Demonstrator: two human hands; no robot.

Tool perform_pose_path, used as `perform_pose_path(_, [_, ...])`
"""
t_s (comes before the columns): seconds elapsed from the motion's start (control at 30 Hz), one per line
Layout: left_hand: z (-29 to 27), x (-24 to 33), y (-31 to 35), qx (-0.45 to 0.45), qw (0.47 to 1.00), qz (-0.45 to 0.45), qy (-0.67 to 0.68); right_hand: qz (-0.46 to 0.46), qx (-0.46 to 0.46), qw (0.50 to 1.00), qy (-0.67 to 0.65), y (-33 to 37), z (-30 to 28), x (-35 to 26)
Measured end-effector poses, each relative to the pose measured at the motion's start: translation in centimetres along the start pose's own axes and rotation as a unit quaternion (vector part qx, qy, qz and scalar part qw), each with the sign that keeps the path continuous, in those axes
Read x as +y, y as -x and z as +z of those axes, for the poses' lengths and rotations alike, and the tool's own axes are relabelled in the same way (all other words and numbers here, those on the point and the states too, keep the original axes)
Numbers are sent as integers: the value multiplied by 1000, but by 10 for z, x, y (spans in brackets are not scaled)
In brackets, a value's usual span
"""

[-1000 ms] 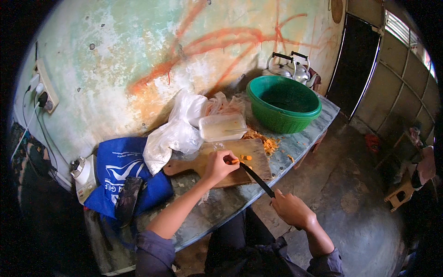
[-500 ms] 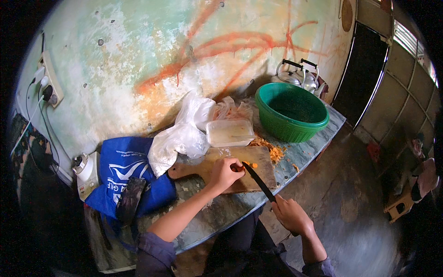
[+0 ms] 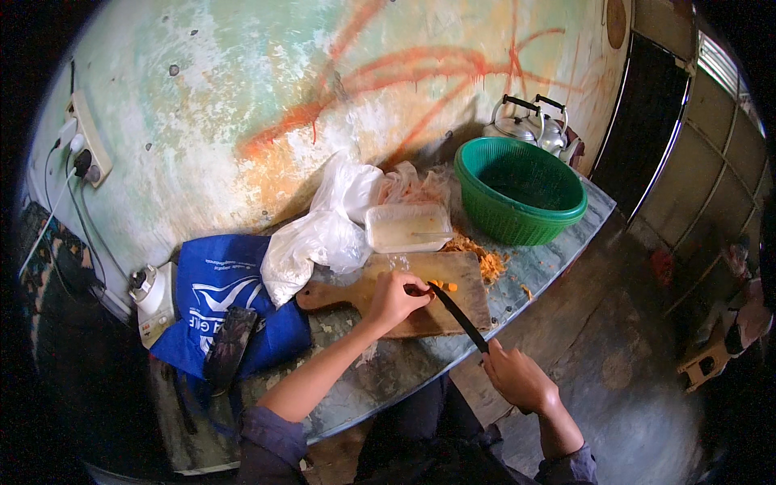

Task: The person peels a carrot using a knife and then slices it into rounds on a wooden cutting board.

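Note:
My right hand (image 3: 521, 378) grips the handle of a long dark-bladed knife (image 3: 461, 316). The blade slants up and left over a wooden cutting board (image 3: 436, 325), and its tip is beside the fingertips of my left hand (image 3: 396, 302). Those fingers are curled and pressed down on the board, closed on a carrot that they mostly hide. Small orange carrot pieces (image 3: 451, 286) lie just beyond the knife tip. A heap of orange peelings (image 3: 491, 265) sits at the board's far right corner.
Behind the board are a clear plastic tub (image 3: 408, 228) and white plastic bags (image 3: 317, 242). A green basket (image 3: 521, 214) stands far right, in front of metal kettles (image 3: 515, 128). A blue bag (image 3: 217, 279) lies left on the marbled table (image 3: 558, 252), beside a white appliance (image 3: 153, 295).
The whole view has shifted slightly, moving most things a little to the right. Both hands keep nearly the same pose, with the knife tip still beside my left fingers.

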State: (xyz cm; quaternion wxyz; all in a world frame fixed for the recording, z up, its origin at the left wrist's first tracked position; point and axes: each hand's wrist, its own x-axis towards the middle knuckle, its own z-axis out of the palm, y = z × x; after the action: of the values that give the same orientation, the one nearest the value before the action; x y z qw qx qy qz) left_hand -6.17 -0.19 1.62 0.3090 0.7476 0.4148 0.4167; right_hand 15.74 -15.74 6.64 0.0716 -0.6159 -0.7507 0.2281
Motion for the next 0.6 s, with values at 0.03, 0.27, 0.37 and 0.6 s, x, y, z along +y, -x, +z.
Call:
perform_pose_path(0.03, [0,-6,-2,-4,1000,3,8,-2,0,1000,11,-3,4,2])
perform_pose_path(0.27, [-6,0,-3,-18,1000,-5,-13,-8,-8,997,76,-12,13,-5])
perform_pose_path(0.37, [1,-8,-2,-30,999,8,17,-49,12,994,98,-29,26,2])
perform_pose_path(0.6, [12,-14,2,23,997,62,-26,-55,16,996,70,-29,18,7])
